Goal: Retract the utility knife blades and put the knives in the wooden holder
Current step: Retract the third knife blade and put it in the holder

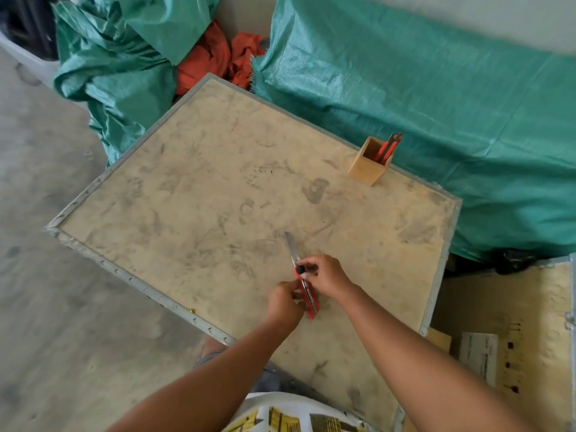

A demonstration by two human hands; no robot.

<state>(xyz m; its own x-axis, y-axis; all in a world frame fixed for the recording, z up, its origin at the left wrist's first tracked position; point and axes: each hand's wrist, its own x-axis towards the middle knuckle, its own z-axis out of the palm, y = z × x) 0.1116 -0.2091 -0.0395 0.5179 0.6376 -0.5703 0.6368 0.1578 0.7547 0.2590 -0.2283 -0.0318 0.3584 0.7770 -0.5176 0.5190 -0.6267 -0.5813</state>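
A red utility knife point(307, 291), its blade point(291, 246) extended, is held over the counter point(193, 194) by both hands. The left hand point(285, 302) is closed on the handle's rear; the fingers point(307, 265) of the right hand point(325, 275) are pinched at the black slider. Well beyond it, the wooden holder point(367, 165) contains another red knife point(388, 148).

Soft, even daylight; faint shadows; slight overall blur; wide-angle bending at edges
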